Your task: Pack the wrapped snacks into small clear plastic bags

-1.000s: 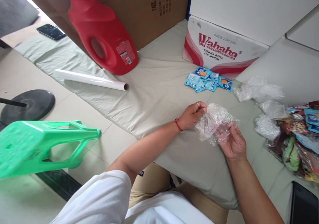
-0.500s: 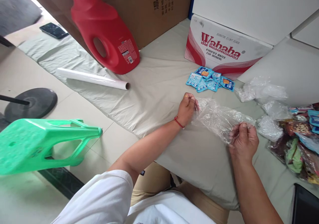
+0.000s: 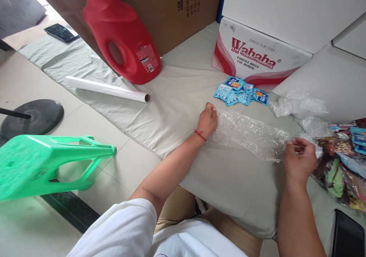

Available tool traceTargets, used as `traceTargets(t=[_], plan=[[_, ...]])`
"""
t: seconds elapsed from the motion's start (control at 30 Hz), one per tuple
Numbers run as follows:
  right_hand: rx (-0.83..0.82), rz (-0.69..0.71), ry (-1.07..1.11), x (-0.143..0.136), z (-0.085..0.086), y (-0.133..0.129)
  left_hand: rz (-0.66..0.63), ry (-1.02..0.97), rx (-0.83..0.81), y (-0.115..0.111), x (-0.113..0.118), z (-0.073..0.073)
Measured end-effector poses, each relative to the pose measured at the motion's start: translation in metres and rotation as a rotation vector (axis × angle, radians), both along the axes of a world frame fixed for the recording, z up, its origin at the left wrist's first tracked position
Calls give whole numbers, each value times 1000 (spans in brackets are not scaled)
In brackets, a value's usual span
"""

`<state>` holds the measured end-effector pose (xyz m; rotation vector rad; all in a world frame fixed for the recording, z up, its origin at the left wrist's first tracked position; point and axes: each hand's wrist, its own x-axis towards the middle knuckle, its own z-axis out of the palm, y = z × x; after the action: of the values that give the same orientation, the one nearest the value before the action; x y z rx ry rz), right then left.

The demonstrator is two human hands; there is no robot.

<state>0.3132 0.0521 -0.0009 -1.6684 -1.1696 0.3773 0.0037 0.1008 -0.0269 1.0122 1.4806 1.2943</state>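
Observation:
A sheet of clear plastic wrap (image 3: pixel 250 134) lies stretched flat on the pale cloth (image 3: pixel 177 93). My left hand (image 3: pixel 208 120) pinches its left edge and presses it down. My right hand (image 3: pixel 299 158) grips its right edge, close to a pile of snack packets (image 3: pixel 345 161). Several small blue sachets (image 3: pixel 240 91) lie just beyond the sheet, in front of a white and red Wahaha carton (image 3: pixel 257 55).
A red detergent jug (image 3: pixel 122 36) leans on a brown cardboard box (image 3: pixel 183 9). A white roll (image 3: pixel 105 89) lies on the cloth. Crumpled clear plastic pieces (image 3: pixel 300 104) sit at right. A green plastic stool (image 3: pixel 48 165), a black round base (image 3: pixel 31 116) and a phone (image 3: pixel 61 32) are at left.
The plastic wrap was a crumpled bunch held between both hands. My hands have moved apart and down, pulling it out into a flat sheet on the cloth.

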Motion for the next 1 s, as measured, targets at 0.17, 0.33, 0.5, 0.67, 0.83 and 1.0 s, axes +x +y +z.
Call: traceTargets(t=[0.17,0.33,0.5,0.67,0.83,1.0], plan=[[315,167,-495,-39,25,-23,0,-84,-8,1,1,1],[85,756,-686,-87,12,-16,12,-114,-16,2,1,-4],[-65,779,-679,-83,-8,-7,8,-239,-52,6,4,1],[-193,650,-472,-82,2,-28,134,-190,46,-13,1,18],[-223,502,-408,-102,14,-58,298,-97,7,-82,6,30],[-166,509,-416,-131,16,-81,58,-86,-98,-133,35,32]])
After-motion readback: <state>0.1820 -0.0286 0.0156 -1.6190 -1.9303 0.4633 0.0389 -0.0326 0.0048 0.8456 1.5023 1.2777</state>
